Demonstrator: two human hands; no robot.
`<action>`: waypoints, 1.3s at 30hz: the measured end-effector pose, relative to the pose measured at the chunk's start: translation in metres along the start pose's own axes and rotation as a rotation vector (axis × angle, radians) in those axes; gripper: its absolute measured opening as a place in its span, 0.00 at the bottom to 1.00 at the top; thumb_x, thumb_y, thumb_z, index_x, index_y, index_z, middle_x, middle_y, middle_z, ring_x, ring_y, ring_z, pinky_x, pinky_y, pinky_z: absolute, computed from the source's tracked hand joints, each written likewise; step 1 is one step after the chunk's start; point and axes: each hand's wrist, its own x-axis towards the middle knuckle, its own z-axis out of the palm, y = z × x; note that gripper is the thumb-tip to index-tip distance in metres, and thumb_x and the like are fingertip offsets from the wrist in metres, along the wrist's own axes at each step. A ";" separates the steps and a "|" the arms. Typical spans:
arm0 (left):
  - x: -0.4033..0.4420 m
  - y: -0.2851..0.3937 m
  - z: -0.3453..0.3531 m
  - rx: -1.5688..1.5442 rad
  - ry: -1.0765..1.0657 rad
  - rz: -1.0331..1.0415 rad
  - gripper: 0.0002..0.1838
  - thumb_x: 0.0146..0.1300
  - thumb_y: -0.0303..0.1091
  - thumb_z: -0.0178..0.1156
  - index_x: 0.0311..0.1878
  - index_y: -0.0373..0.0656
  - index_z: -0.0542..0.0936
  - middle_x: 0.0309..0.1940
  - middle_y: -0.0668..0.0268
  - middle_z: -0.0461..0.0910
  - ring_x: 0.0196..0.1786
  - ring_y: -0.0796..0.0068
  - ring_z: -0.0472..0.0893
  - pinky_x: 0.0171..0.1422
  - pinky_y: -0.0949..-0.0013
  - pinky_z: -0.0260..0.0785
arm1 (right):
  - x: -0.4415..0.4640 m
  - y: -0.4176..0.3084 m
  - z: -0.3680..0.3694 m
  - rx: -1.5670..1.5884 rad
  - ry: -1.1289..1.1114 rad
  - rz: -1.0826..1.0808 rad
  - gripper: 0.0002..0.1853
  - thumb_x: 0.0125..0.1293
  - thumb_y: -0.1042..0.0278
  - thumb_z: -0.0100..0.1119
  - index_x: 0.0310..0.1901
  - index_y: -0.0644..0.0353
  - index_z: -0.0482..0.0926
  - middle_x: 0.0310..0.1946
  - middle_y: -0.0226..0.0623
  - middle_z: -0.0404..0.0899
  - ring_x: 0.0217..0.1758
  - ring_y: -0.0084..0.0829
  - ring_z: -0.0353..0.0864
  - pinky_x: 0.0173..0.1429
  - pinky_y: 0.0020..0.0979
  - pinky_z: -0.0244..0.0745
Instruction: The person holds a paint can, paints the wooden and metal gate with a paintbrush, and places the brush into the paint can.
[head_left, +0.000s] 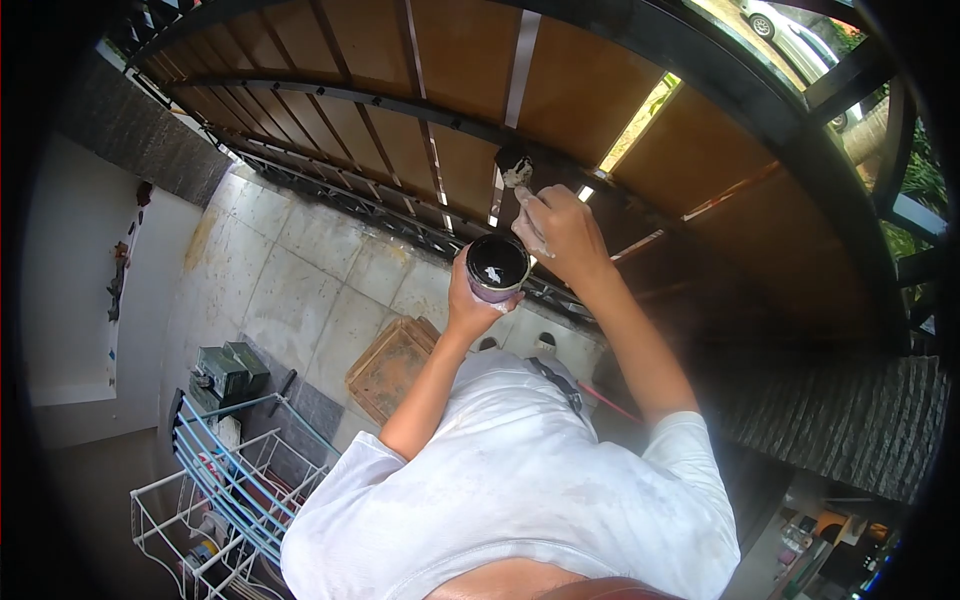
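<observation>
can [497, 268] of glossy black liquid, open at the top with a pale patch on the surface, sits in the left hand [476, 305], whose fingers wrap its side. the right hand [563, 228], apart from the left and just beyond the can, is closed on a small applicator [517, 172], dark with whitish smears; whether it is a brush or a wad is too blurred to tell. the applicator is up by the black-framed gate [572, 75] with brown panels, though contact with it is unclear. pale smears mark the right hand's fingers [530, 238]. below the can, a worn wooden stool [392, 368] stands on the tiled floor [290, 285], near a white wire rack [160, 492] with blue bars and a green box [222, 372]. a white shirt [520, 480] covers the person's torso.
</observation>
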 end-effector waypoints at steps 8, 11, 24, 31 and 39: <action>0.003 0.001 -0.003 -0.018 0.026 0.004 0.59 0.42 0.37 0.91 0.77 0.37 0.67 0.66 0.55 0.78 0.68 0.57 0.81 0.75 0.57 0.74 | 0.003 0.025 0.013 -0.066 -0.011 -0.007 0.16 0.65 0.71 0.71 0.53 0.67 0.88 0.36 0.49 0.82 0.46 0.52 0.85 0.52 0.49 0.85; 0.000 -0.008 -0.006 0.016 0.041 0.019 0.59 0.42 0.37 0.91 0.78 0.38 0.67 0.67 0.55 0.78 0.69 0.57 0.81 0.76 0.56 0.74 | -0.002 0.020 0.007 -0.031 -0.011 -0.030 0.16 0.64 0.73 0.72 0.54 0.67 0.88 0.36 0.48 0.82 0.44 0.52 0.84 0.49 0.49 0.83; -0.003 0.003 0.002 -0.014 0.021 -0.007 0.59 0.42 0.36 0.91 0.78 0.38 0.67 0.66 0.54 0.78 0.69 0.56 0.82 0.76 0.56 0.74 | -0.025 0.038 -0.011 0.047 0.073 0.026 0.15 0.63 0.74 0.73 0.51 0.64 0.90 0.33 0.46 0.82 0.38 0.50 0.85 0.44 0.46 0.84; -0.004 -0.003 0.014 -0.004 -0.015 -0.014 0.60 0.43 0.37 0.91 0.79 0.38 0.66 0.67 0.53 0.78 0.70 0.56 0.81 0.76 0.56 0.74 | -0.007 0.033 0.001 0.208 0.285 0.001 0.13 0.64 0.79 0.74 0.50 0.65 0.91 0.33 0.47 0.88 0.32 0.45 0.88 0.41 0.38 0.84; -0.004 0.003 0.014 -0.023 -0.017 0.000 0.60 0.42 0.36 0.91 0.79 0.38 0.66 0.68 0.55 0.77 0.69 0.57 0.81 0.76 0.57 0.74 | -0.015 0.026 -0.018 0.320 0.266 0.165 0.10 0.65 0.75 0.72 0.47 0.64 0.91 0.39 0.53 0.91 0.42 0.53 0.92 0.45 0.41 0.86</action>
